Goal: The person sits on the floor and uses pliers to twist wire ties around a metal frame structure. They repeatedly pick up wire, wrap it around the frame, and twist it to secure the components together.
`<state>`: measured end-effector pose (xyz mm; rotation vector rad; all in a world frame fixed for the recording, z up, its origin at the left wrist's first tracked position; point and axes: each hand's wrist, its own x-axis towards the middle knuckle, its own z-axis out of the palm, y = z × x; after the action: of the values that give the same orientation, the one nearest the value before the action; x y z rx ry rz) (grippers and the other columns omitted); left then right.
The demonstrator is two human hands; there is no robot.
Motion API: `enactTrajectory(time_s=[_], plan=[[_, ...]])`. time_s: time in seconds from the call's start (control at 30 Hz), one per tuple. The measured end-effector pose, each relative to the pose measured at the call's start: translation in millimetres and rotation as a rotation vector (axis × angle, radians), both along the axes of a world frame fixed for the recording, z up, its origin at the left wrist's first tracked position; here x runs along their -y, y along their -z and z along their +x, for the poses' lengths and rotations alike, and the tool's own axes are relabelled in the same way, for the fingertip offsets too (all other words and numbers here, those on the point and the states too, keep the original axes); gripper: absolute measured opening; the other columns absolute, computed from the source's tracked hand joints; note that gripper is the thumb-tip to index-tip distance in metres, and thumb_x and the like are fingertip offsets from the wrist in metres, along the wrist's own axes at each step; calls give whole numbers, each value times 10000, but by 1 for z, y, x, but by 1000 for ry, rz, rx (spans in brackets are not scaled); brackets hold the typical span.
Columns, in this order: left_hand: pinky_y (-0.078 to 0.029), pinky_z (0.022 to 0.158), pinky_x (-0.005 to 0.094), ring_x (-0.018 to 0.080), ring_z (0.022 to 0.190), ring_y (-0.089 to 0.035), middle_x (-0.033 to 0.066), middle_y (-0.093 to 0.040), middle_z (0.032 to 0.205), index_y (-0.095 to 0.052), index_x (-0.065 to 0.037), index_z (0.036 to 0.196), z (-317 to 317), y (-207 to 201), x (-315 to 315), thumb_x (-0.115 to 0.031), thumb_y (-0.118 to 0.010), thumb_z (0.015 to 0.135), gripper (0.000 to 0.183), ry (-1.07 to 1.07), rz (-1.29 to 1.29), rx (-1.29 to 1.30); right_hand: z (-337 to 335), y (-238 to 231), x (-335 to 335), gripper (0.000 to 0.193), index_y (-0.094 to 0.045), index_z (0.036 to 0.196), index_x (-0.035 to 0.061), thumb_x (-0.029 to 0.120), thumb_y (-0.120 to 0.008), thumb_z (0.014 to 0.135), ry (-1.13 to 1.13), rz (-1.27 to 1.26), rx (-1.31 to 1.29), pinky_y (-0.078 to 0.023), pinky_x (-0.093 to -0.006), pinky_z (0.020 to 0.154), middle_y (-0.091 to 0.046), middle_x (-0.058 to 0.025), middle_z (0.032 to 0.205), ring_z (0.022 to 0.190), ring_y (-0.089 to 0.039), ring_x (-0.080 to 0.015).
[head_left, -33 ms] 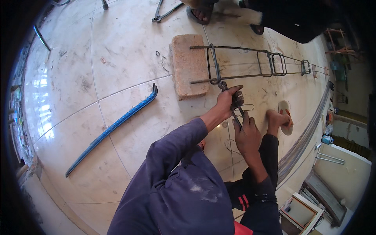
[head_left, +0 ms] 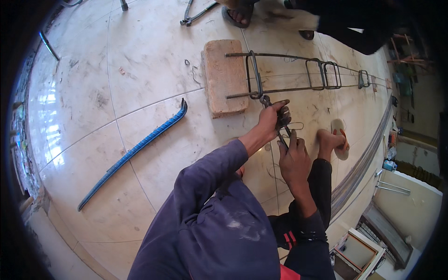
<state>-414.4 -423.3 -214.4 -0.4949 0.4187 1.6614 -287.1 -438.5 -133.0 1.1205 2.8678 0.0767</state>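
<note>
Pincers (head_left: 265,100) have their jaws at the lower near corner of a rectangular steel stirrup (head_left: 255,77), by the lower of two long rebars (head_left: 289,90). My left hand (head_left: 274,119) is closed round the pincers just behind the jaws, partly hiding them. Lower down, my right hand (head_left: 295,161) has its fingers on the handle end. A thin bent tie wire (head_left: 297,124) sticks out between the two hands; where it ends is hidden. The rebar ends rest on a reddish brick block (head_left: 225,77).
Further stirrups (head_left: 332,76) hang on the rebars to the right. A bent blue-wrapped bar (head_left: 140,147) lies to the left. Another pair of pincers (head_left: 189,20) is at the top, near another person's sandalled foot (head_left: 239,17). Long thin rods (head_left: 361,170) lie at the right.
Both hands stay on the pincers, almost unmoved. The tie wire between them has shifted slightly. At the top, the other person's dark clothing has moved a little.
</note>
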Motion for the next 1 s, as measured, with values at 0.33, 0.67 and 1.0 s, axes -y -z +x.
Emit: enactTrajectory(time_s=[0.33,0.67,1.0], plan=[[-452,609,283,160,654,-540,46,-583,801,-617,-16,964,5,-10,-9,-232,-667,835,256,-48,-165,-154,2,-13,-59,442,-519,1127,-18,382,-396,984,132,-789,76,-383,-298,452,-520,-90,692,469,-483,-161],[-467,527,328,158,502,-438,-2,-414,621,-417,-127,732,-3,-8,-14,-243,-712,806,325,-123,-65,33,-10,-34,-63,541,-521,992,25,540,-358,957,954,-1691,-192,-278,-221,335,-434,2,615,401,-356,-78],[-427,475,322,170,475,-433,36,-456,642,-526,-33,815,-6,-19,-23,-133,-657,774,170,-139,-283,-61,-8,-27,-14,429,-452,1197,36,288,-592,879,-104,116,98,-506,-454,698,-576,-192,1015,723,-614,-389]])
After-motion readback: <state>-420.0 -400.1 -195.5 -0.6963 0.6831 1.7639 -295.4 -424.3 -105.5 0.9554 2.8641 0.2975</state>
